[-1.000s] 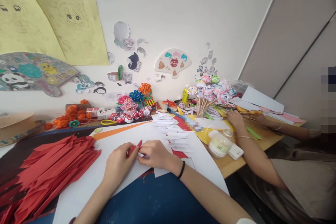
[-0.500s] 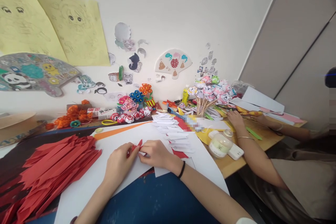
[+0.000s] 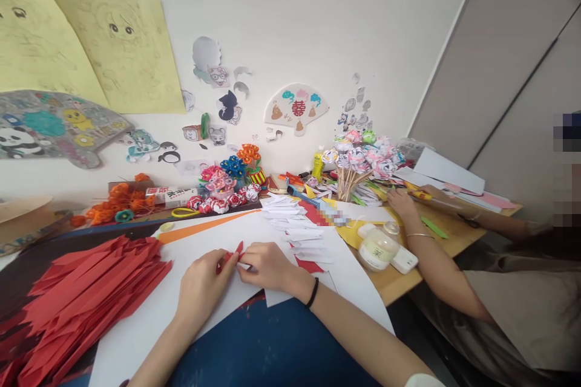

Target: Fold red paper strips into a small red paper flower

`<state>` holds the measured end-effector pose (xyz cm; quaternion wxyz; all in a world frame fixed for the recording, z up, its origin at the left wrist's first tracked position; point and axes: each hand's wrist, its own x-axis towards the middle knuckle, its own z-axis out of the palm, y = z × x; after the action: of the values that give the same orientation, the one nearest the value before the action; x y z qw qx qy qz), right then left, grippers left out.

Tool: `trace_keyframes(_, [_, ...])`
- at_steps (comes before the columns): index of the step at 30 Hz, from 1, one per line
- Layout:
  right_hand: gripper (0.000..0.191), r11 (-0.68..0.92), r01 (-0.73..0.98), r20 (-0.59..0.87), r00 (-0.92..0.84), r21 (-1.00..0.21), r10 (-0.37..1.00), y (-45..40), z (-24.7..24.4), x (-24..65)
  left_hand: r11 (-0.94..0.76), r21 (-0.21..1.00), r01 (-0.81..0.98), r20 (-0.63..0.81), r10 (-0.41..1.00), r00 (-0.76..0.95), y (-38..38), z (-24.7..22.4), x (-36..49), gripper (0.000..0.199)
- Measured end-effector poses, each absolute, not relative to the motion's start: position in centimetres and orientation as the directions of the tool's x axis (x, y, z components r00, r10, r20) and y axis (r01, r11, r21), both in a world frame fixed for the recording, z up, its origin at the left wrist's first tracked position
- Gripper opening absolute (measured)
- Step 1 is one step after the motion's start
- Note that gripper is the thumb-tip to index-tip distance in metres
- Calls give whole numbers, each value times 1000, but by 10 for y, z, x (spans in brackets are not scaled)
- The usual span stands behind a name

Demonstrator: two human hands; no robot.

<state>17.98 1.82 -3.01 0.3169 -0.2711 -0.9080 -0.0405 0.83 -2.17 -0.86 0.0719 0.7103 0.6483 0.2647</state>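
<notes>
Between my two hands is a small folded piece of red paper [image 3: 239, 249], its pointed tip sticking up. My left hand [image 3: 206, 278] pinches it from the left, and my right hand [image 3: 265, 266] grips it from the right with bent fingers. Parts of the paper are hidden behind the fingers. Both hands are over white paper sheets [image 3: 181, 287]. To the left lies a big heap of folded red paper strips [image 3: 91, 296]. Beyond my right hand, folded white paper pieces [image 3: 302, 236] lie in a row, with some red paper [image 3: 311, 264] under them.
A co-worker's hand [image 3: 403, 204] is at the right table. Near it stand a glass jar [image 3: 379, 248] and a white case [image 3: 403, 260]. Paper flowers [image 3: 363, 157], orange flowers [image 3: 122, 202] and a blue watch [image 3: 304, 196] lie along the wall. A tape roll [image 3: 27, 217] sits left.
My hands stay in nearly the same place, still holding the red paper. The view has shifted slightly to the right. The co-worker's far hand has moved a little to the left.
</notes>
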Motion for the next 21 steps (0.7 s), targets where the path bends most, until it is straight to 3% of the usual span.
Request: trace_keyframes(21, [17, 838, 535, 572, -656, -107, 492, 17, -30, 183, -168, 429, 887, 305, 952, 32, -22, -8, 7, 43])
